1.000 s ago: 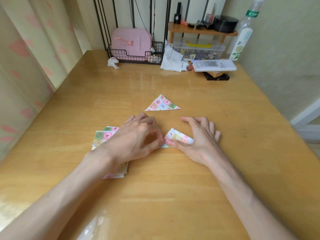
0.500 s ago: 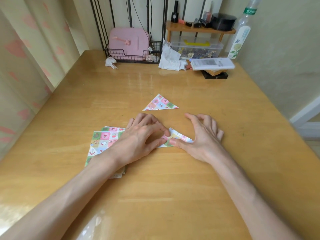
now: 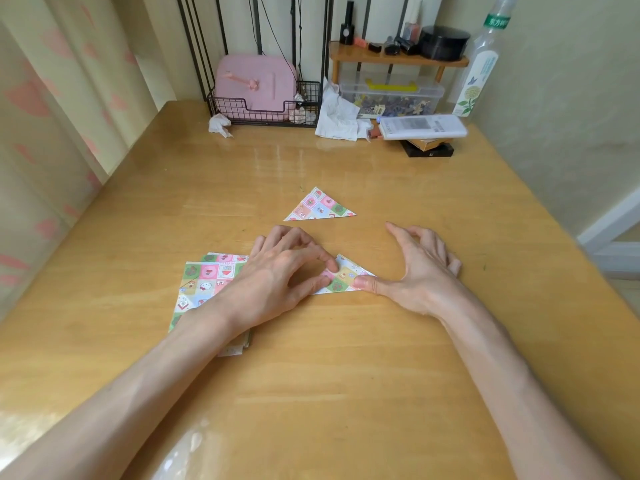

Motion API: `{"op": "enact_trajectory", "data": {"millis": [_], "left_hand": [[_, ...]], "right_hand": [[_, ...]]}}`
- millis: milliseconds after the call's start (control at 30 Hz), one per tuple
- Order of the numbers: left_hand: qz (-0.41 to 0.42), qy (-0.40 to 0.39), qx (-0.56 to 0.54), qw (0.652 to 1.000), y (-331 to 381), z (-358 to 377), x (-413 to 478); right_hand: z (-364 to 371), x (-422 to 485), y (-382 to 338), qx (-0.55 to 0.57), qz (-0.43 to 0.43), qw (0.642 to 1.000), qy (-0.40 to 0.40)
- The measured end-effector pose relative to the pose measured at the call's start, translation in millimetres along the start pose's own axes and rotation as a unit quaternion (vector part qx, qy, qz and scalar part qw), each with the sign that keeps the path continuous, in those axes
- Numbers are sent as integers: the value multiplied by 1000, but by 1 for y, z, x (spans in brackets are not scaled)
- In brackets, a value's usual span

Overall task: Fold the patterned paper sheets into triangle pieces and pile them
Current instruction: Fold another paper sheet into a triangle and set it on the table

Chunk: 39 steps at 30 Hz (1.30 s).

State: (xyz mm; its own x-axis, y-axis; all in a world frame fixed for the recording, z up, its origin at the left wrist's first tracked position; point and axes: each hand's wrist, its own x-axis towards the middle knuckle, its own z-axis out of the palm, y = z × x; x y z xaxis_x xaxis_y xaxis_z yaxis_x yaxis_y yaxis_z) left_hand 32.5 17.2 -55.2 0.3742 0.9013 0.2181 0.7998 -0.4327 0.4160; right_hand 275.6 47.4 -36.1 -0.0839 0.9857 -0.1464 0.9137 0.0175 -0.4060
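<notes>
- My forearms reach in over the table (image 3: 329,382) from the near edge.
- My left hand (image 3: 282,271) is curled, knuckles up. Its index tip and thumb tip sit close together on the half-folded piece (image 3: 346,284) and pinch its left part.
- My right hand (image 3: 424,271) is open. Only the straight thumb presses the piece's right corner flat, and the other fingers arch above the wood, holding nothing.
- The piece lies on the table between the two hands, partly hidden under the left one.
- The unfolded sheets (image 3: 204,282) are stacked just left of it, under my left wrist.
- One finished triangle (image 3: 320,206) lies flat just beyond the hands, apart from them.
- At the far edge I see a wire basket (image 3: 263,114) holding a pink case (image 3: 256,81), crumpled tissue (image 3: 341,116) and a bottle (image 3: 479,71).
</notes>
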Motion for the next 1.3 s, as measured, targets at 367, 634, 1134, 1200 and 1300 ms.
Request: {"op": "enact_trajectory", "data": {"millis": [367, 634, 1134, 1200, 1300], "left_hand": [[0, 3, 0, 1000, -2, 0, 0], [5, 13, 12, 1000, 1, 1, -1], [-17, 75, -69, 995, 1, -2, -1], [-46, 78, -150, 985, 3, -4, 0], [-94, 47, -255, 961, 4, -7, 4]], "right_hand": [[-17, 2, 13, -13, 20, 999, -23], [-11, 0, 10, 69, -127, 989, 7], [5, -5, -12, 354, -129, 926, -27], [4, -5, -12, 387, -128, 913, -28], [3, -6, -15, 421, -146, 894, -30]]}}
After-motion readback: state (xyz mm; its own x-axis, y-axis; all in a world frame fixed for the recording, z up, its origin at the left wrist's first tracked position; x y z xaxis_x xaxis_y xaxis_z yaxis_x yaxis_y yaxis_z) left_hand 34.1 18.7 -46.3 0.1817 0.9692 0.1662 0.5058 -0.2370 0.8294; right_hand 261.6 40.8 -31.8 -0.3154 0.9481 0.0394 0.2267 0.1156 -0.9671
